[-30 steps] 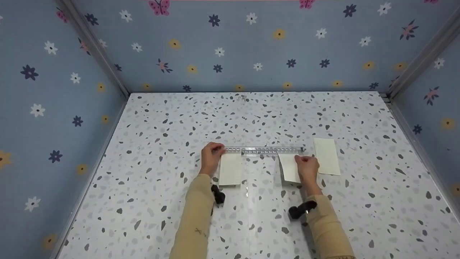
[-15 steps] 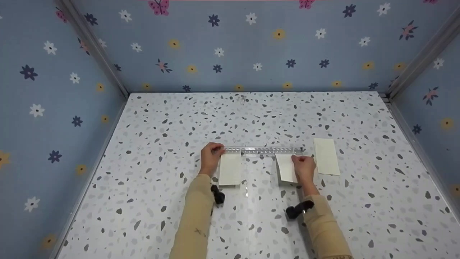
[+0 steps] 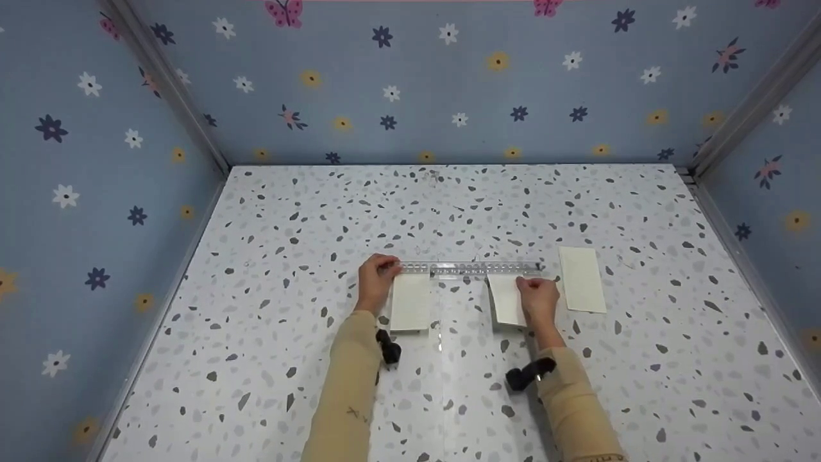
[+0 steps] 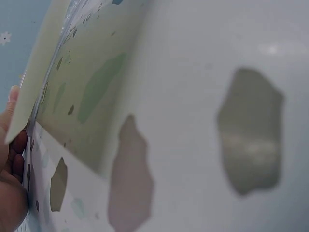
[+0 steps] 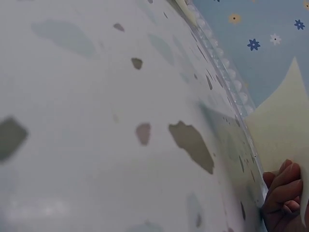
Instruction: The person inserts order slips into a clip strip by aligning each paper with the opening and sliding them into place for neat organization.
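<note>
A clear plastic strip (image 3: 458, 268) with a row of round shapes along it lies crosswise in the head view. At its left end, my left hand (image 3: 377, 282) pinches the strip beside a pale yellow paper (image 3: 410, 301), whose top edge meets the strip. My right hand (image 3: 539, 298) pinches another pale yellow paper (image 3: 505, 300) by its right side, thumb and curled fingers on it. This paper's lower part is lifted off the table, and its upper edge is at the strip. In the right wrist view the fingers (image 5: 285, 193) partly hide behind the bent paper (image 5: 282, 121).
A third pale yellow paper (image 3: 582, 280) lies flat to the right of my right hand. Speckled white tabletop (image 3: 308, 212) surrounds everything, bounded by blue flowered panels (image 3: 449, 83). Black wrist cameras (image 3: 529, 374) sit on both wrists.
My right hand and its paper have slid a little to the left along the strip. The left hand, strip, left paper and flat paper have stayed put.
</note>
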Action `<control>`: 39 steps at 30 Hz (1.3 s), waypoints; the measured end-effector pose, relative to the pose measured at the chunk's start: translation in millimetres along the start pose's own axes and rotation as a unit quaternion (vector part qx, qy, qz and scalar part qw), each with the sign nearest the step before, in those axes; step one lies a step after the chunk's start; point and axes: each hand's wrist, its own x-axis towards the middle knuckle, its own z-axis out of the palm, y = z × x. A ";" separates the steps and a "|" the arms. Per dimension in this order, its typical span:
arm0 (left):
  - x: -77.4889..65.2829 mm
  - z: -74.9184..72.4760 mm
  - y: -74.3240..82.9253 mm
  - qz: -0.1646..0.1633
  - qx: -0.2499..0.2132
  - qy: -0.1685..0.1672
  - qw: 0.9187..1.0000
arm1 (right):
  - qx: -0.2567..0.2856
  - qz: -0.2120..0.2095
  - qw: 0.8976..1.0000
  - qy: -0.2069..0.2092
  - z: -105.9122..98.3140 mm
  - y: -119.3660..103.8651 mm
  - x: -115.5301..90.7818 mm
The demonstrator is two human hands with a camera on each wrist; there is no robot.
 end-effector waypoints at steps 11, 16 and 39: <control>-2.6 -1.8 2.9 0.023 -0.003 -0.005 1.000 | 0.013 -0.024 1.000 0.000 1.6 -3.3 -4.5; -2.9 -1.6 3.8 0.019 0.000 -0.007 1.000 | 0.012 -0.033 0.999 0.001 3.5 -3.7 -6.0; -1.3 -0.9 1.2 0.008 0.003 -0.004 1.000 | 0.013 -0.028 1.000 0.004 16.9 -6.5 -10.9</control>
